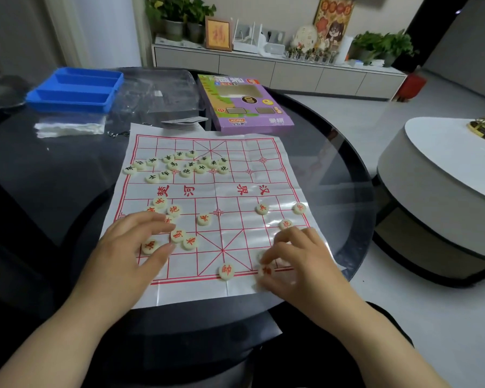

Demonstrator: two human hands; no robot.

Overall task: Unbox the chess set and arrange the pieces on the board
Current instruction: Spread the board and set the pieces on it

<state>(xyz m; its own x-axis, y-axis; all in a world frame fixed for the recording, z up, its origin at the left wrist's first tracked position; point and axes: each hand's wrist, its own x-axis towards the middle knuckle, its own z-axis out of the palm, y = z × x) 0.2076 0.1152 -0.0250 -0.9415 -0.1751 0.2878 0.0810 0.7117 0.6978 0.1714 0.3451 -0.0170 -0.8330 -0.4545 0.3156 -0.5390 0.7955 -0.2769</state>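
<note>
A white paper board point(230, 191) with a red grid lies flat on the dark round table. Several cream discs with black characters point(185, 163) sit bunched at its far left. Cream discs with red characters are spread over the near half, one of them point(226, 271) on the near edge line at the centre. My left hand point(135, 247) rests over a loose group of red-marked discs point(179, 236) at the near left, fingers spread. My right hand point(297, 259) pinches a red-marked disc point(265, 271) on the near edge line, right of centre.
The purple chess box point(244, 105) lies beyond the board. A blue plastic tray point(76, 89) and clear plastic wrapping point(154, 93) are at the far left. The table's glass rim point(356, 191) curves round to the right, and a low grey round table point(443, 191) stands beyond it.
</note>
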